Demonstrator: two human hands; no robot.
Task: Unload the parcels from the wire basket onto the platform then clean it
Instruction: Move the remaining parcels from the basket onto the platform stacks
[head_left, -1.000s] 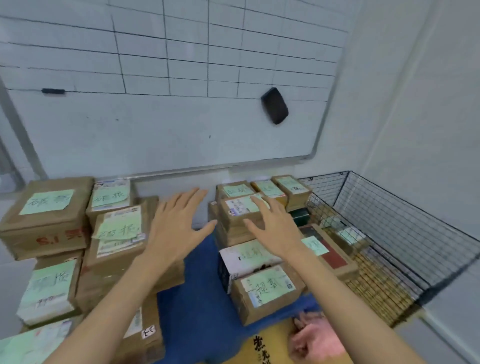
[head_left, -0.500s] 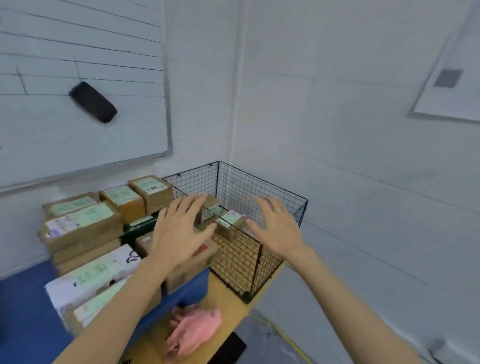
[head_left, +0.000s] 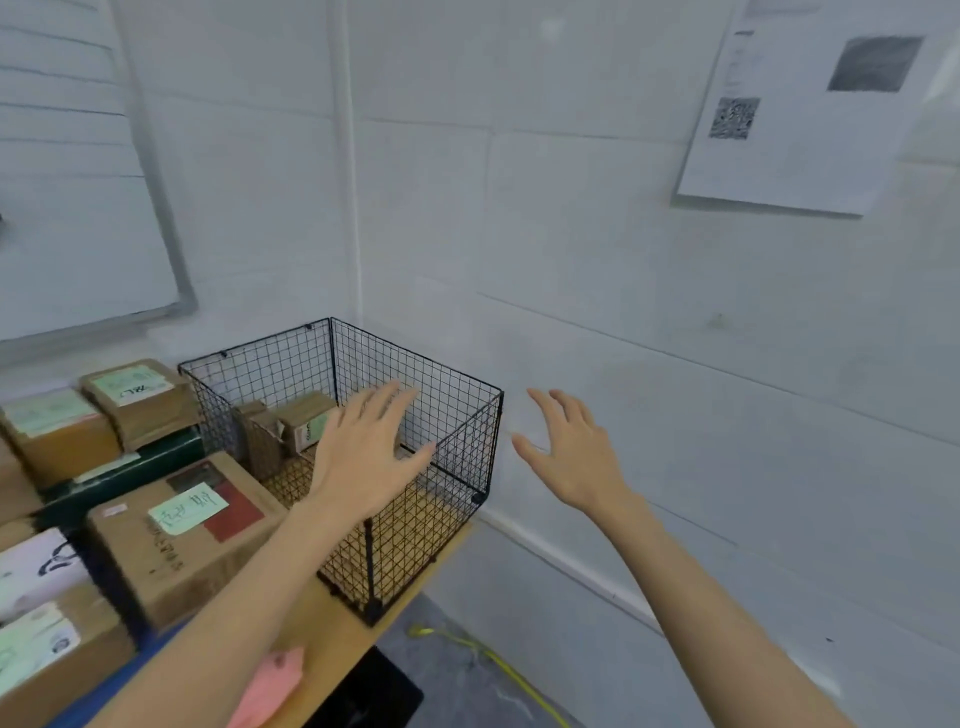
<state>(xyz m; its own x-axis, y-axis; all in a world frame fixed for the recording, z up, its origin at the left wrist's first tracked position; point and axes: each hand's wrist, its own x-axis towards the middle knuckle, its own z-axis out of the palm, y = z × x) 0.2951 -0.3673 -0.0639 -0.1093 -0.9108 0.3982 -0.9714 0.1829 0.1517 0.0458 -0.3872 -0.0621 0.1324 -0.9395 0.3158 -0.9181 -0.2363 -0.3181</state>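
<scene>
Hovering left hand (head_left: 366, 457), right hand (head_left: 569, 457), both splayed

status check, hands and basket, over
Hands open, empty: left hand over wire basket, right hand beside it. Some parcels inside, far-left corner. Nothing blocking.

Left grip (head_left: 363, 462) now over wire basket (head_left: 415, 374), off parcels (head_left: 182, 535)
</scene>
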